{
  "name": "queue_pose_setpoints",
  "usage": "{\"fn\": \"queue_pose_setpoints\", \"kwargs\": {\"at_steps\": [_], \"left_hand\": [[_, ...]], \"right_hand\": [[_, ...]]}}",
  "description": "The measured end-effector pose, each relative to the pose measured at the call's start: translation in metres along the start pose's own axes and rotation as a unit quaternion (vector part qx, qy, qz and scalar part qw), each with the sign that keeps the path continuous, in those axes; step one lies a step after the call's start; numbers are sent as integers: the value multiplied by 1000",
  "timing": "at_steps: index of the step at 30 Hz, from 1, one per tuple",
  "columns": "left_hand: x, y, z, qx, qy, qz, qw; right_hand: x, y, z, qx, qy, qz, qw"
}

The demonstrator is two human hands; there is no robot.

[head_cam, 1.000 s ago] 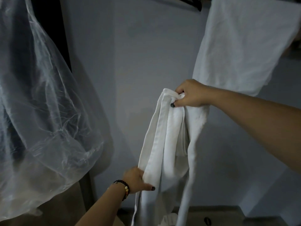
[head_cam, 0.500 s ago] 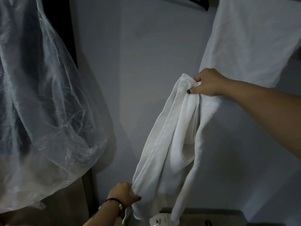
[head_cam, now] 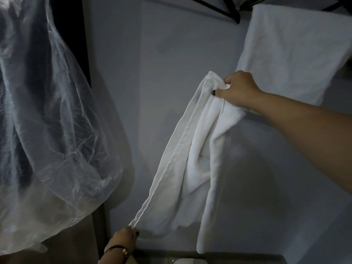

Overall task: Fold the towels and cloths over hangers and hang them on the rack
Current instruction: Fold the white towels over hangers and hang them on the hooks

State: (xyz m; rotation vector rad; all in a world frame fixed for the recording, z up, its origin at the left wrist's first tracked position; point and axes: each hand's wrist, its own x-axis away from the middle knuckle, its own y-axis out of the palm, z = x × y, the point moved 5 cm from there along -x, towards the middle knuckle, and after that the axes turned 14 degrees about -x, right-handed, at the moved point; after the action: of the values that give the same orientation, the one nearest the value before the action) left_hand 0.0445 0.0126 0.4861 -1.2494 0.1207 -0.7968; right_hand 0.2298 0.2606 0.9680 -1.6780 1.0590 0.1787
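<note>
Fingers of the right hand (head_cam: 239, 88) curl around the top of a white towel (head_cam: 192, 159); the left hand (head_cam: 124, 240) pinches its lower corner, stretching one edge taut in midair before the wall (head_cam: 152, 73).

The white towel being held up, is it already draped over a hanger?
No. The towel hangs stretched between the right hand gripping its top and the left hand pinching a lower corner, with no hanger under it.
</note>
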Motion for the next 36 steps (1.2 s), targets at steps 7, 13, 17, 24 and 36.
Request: {"fn": "queue_pose_setpoints", "kwargs": {"at_steps": [7, 13, 17, 24, 36], "left_hand": [[1, 3, -5, 31, -45, 5, 999], [9, -52, 57, 23, 26, 64, 997], [47, -140, 130, 196, 138, 210, 948], [136, -236, 216, 371, 343, 301, 809], [153, -226, 237, 268, 397, 393, 785]], "right_hand": [[-2, -6, -12, -14, -25, 10, 1000], [8, 11, -22, 2, -41, -50, 998], [22, 32, -22, -5, -59, -90, 994], [61, 49, -18, -23, -78, -137, 987], [120, 40, 3, -101, -57, -177, 977]]}}
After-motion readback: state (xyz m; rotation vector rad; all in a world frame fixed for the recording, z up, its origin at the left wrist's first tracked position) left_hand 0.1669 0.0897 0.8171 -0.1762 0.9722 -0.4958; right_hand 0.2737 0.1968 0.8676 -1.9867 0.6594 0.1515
